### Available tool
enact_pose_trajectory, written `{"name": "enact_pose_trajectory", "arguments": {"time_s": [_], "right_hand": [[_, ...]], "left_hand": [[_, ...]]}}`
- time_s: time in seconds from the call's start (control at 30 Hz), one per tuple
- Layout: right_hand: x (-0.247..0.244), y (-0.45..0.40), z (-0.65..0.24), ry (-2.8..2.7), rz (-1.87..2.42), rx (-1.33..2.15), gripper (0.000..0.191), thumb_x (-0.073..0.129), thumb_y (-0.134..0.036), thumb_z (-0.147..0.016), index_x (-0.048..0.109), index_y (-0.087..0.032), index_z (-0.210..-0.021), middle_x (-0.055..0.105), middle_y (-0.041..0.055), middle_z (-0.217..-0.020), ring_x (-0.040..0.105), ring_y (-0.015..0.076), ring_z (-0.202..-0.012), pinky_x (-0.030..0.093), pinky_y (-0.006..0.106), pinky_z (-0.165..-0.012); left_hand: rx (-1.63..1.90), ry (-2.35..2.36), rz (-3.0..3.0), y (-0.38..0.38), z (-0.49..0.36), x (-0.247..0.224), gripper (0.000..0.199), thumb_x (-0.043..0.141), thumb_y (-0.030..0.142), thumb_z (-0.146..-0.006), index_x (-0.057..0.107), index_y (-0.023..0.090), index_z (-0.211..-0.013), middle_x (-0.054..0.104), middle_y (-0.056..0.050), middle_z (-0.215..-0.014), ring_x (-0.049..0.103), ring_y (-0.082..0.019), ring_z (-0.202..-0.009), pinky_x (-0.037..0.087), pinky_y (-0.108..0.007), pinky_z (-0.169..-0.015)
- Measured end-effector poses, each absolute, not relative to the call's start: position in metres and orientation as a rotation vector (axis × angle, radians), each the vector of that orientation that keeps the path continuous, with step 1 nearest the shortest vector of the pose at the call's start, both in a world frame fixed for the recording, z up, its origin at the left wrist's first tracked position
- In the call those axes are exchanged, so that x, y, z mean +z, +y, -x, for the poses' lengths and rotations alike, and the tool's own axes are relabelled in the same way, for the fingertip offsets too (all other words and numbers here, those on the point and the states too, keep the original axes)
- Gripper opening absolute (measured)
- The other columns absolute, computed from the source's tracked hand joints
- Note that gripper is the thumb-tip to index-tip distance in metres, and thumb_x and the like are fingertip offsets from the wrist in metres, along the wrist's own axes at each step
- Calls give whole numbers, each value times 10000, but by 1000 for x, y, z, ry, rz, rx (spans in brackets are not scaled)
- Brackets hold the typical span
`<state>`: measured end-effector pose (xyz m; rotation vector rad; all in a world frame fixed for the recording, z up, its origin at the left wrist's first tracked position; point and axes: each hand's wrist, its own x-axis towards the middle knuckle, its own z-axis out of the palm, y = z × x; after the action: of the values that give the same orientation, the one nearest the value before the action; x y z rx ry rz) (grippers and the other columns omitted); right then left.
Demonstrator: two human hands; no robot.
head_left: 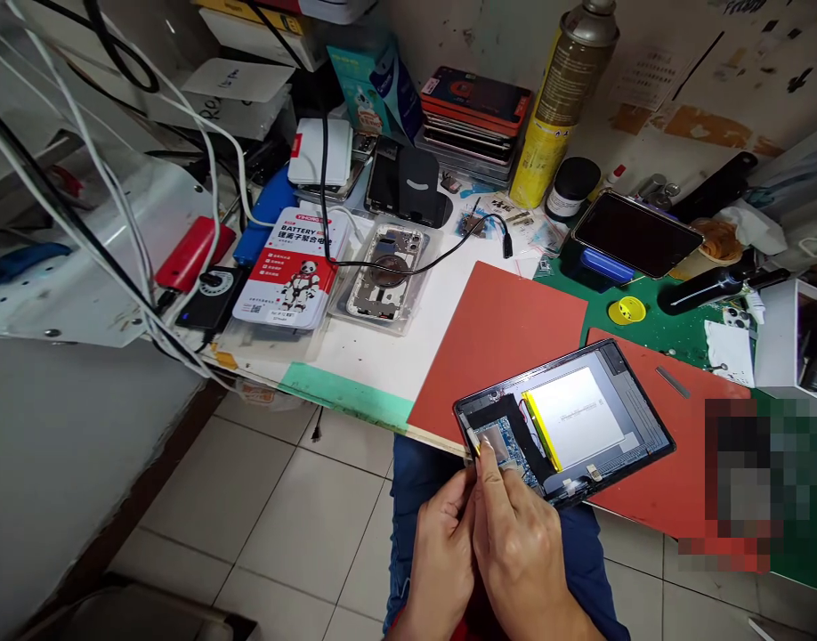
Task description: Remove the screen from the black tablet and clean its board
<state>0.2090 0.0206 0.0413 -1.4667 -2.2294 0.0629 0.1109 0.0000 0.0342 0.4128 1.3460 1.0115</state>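
An opened tablet [639, 454] rests at an angle over the desk's near edge, its inside facing up. Inside it are a silver battery [575, 414] with yellow tape along one side and a blue circuit board [515, 456] with a metal shield. My left hand [443, 543] is closed at the tablet's near left corner, fingertips partly hidden. My right hand [521, 539] lies against the near edge, the index finger stretched onto the board's left end and the other fingers curled. A small pale and yellow part shows by that fingertip, too small to name.
Red mats [508, 329] lie under and behind the tablet. To the left are a battery box [292, 267] and an opened phone [385, 271] in a tray, crossed by a black cable. A spray can [562, 107], a propped phone [639, 233] and a yellow cap [626, 310] stand behind.
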Motion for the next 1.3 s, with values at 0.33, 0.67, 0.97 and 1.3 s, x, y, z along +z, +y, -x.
{"name": "enact_pose_trajectory", "arguments": {"time_s": [0.33,0.67,0.97,1.3], "right_hand": [[42,18,-215,-2170,1451,257,467,394,-117,-1103,456,-56,-1562,754,150,-965,741,225,-756,642,334,-636],[39,18,-218,-2163,1441,273,596,420,-145,-1109,291,-107,-1690,771,154,-975,751,241,-727,648,351,-583],[40,19,-215,-2178,1448,227,570,384,-151,-1119,313,-107,-1683,764,137,-957,727,217,-706,630,325,-593],[40,23,-211,-2213,1459,84,394,397,-119,-1106,553,-17,-1454,671,83,-802,647,190,-635,571,303,-572]], "left_hand": [[1037,1330,-382,3,-111,38,261,824,420,-865,810,171,-944,764,-61,-934,683,-222,-893,564,-287,-849],[1022,1291,-355,5,-111,37,247,807,411,-880,811,181,-968,772,-62,-967,693,-231,-937,554,-288,-886],[1007,1305,-355,1,-109,33,280,805,415,-886,816,180,-1037,778,-75,-1002,698,-252,-971,569,-297,-875],[970,1320,-401,-4,-109,30,350,767,445,-920,801,190,-1157,779,-82,-1057,691,-263,-1004,569,-298,-897]]}}
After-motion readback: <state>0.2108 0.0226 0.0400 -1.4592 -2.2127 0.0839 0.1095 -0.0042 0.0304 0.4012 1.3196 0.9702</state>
